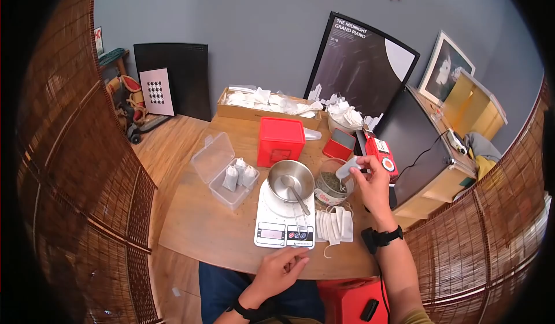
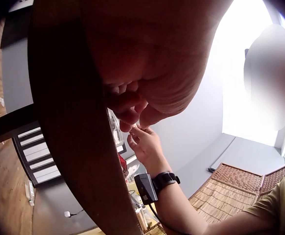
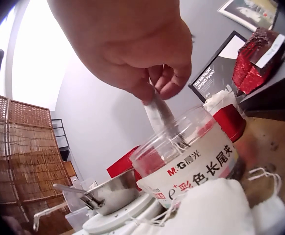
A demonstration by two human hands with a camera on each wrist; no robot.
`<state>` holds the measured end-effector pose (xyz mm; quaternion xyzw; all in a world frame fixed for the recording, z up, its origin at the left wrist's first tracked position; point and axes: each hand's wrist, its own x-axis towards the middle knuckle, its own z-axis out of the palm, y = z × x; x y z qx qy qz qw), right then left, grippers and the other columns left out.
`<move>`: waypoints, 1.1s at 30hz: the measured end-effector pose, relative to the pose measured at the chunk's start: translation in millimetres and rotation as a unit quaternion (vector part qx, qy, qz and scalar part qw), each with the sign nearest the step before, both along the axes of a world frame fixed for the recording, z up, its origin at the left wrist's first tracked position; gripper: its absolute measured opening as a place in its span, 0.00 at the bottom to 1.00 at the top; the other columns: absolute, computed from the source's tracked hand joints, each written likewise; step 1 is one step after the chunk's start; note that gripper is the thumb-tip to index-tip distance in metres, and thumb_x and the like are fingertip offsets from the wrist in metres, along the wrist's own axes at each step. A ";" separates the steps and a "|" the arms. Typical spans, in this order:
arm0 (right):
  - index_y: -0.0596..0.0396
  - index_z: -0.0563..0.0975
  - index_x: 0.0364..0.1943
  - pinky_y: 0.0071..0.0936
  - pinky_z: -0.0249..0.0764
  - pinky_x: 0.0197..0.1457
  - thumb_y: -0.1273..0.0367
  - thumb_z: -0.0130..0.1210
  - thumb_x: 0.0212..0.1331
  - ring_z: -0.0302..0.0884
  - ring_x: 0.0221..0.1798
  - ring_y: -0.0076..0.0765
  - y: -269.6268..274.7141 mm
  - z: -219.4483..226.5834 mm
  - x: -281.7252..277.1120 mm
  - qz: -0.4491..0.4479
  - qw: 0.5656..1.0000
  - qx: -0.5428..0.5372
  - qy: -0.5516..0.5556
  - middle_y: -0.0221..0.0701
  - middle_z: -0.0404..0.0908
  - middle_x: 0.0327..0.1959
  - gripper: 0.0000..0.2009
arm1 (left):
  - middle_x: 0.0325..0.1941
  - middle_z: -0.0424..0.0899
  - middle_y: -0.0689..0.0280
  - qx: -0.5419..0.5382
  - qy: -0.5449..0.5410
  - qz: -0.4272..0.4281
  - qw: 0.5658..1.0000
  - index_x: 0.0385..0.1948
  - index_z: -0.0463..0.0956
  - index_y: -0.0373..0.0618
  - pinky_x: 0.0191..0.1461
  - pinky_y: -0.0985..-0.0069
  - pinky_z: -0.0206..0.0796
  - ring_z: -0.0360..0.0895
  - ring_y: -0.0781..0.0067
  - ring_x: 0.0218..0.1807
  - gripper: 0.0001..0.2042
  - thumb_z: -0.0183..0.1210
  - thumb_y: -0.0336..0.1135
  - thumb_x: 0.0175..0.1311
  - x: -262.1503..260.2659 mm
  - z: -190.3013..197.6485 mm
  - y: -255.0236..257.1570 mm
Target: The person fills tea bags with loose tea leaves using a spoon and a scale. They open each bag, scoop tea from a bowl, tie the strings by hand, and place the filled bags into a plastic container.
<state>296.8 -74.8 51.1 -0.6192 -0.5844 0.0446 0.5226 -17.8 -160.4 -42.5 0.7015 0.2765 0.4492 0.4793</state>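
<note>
Right hand (image 1: 374, 186): thumb and fingers pinch a small white pouch (image 1: 347, 167) near its upper end; narrow grip.
White pouch, place: over the mouth of a clear tub (image 1: 329, 199) with dried leaf in it; lower end at the rim, how deep unclear.
White pouch, long axis: slanted; in the head view it runs from the fingertips down-left, in the right wrist view from the fingertips steeply down-right.
Left hand (image 1: 278, 271): fingers loosely bent, nothing seen in the grip; near the front edge of the white scale (image 1: 263, 213).
Metal bowl (image 1: 278, 180): on the scale, just left of the tub.
Spoon (image 1: 298, 197): leans in the bowl, handle toward the person and slightly right.
Flat pouches (image 1: 335, 226): overlapping row in front of the tub, long sides running front to back.
Filled pouches (image 1: 231, 178): upright in the open plastic box (image 1: 230, 200), left of the bowl.
Red container (image 1: 281, 141): behind the bowl.
</note>
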 end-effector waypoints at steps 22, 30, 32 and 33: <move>0.63 0.81 0.47 0.32 0.87 0.46 0.76 0.69 0.69 0.94 0.42 0.37 -3.2 -6.2 -12.4 -0.001 0.991 -0.108 -0.085 0.44 0.93 0.42 0.09 | 0.33 0.87 0.65 -0.005 -0.011 0.002 1.000 0.50 0.89 0.37 0.30 0.79 0.68 0.76 0.81 0.26 0.10 0.72 0.26 0.71 -0.3 4.2 -1.0; 0.63 0.83 0.46 0.31 0.86 0.44 0.75 0.65 0.73 0.94 0.39 0.35 -3.8 -4.6 -19.3 -0.069 0.997 0.001 -0.029 0.43 0.93 0.41 0.05 | 0.33 0.87 0.64 0.005 -0.004 0.000 1.000 0.50 0.89 0.37 0.30 0.78 0.68 0.76 0.79 0.25 0.09 0.72 0.27 0.71 -0.4 3.9 -0.5; 0.64 0.83 0.46 0.31 0.86 0.45 0.75 0.64 0.74 0.93 0.40 0.33 -5.1 -1.1 -18.7 -0.055 0.997 0.002 -0.052 0.42 0.94 0.43 0.05 | 0.34 0.87 0.64 0.007 -0.004 0.001 1.000 0.50 0.89 0.37 0.30 0.78 0.68 0.76 0.79 0.25 0.09 0.72 0.27 0.71 -0.1 2.6 -0.5; 0.64 0.83 0.46 0.30 0.86 0.45 0.75 0.64 0.74 0.93 0.40 0.32 -5.7 0.2 -18.4 -0.042 0.996 0.003 -0.075 0.42 0.94 0.45 0.05 | 0.34 0.87 0.64 0.009 -0.004 0.002 1.000 0.50 0.89 0.37 0.30 0.78 0.68 0.76 0.79 0.25 0.09 0.72 0.27 0.71 0.1 2.2 -0.6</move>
